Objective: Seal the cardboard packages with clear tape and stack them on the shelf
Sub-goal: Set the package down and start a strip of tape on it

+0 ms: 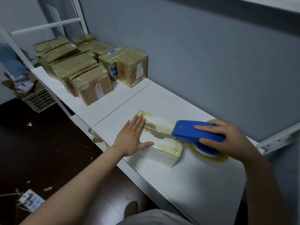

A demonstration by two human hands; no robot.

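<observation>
Gripping blue dispenser (186, 129), white package (162, 143), label (139, 70) unreadable

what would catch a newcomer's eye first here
The bright blue tape dispenser, gripped in the right hand, sits at the right end of a white package on the white shelf. The left hand lies flat on that package. Farther left along the shelf stands a pile of taped cardboard boxes.

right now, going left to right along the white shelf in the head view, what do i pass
stacked taped packages → left hand → package being taped → blue tape dispenser → right hand
</observation>
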